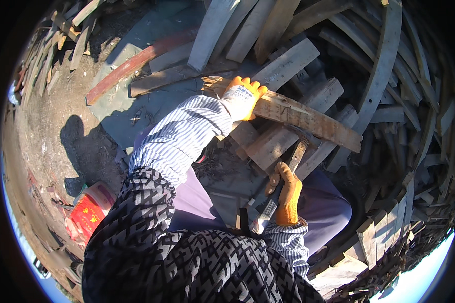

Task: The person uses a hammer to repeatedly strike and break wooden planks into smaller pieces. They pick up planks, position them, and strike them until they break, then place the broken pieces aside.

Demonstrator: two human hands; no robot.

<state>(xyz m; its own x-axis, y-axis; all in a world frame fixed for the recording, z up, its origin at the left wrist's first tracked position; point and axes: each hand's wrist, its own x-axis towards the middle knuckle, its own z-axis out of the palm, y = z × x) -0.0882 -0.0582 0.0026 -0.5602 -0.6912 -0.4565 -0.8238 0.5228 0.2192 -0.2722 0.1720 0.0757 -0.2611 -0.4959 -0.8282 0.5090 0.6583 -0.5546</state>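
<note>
My left hand (244, 98), in a white and orange work glove, grips a rough wooden board (311, 118) from above. The board's left end is splintered, and it lies slantwise across several wood blocks (275, 146). My right hand (289, 195), in an orange glove, is closed around the handle of a hammer-like tool (298, 154). The tool's textured grip end points down towards my lap. Its upper end is in shadow just below the board, so I cannot make out the head's shape or whether it touches the board.
Loose planks (212, 34) lie fanned out ahead, and a tangled heap of timber (394, 91) rises on the right. A red-painted plank (136, 70) rests on the left. Beside my left elbow stands a red container (89, 212) bearing writing. Cut wood (381, 235) is stacked at lower right.
</note>
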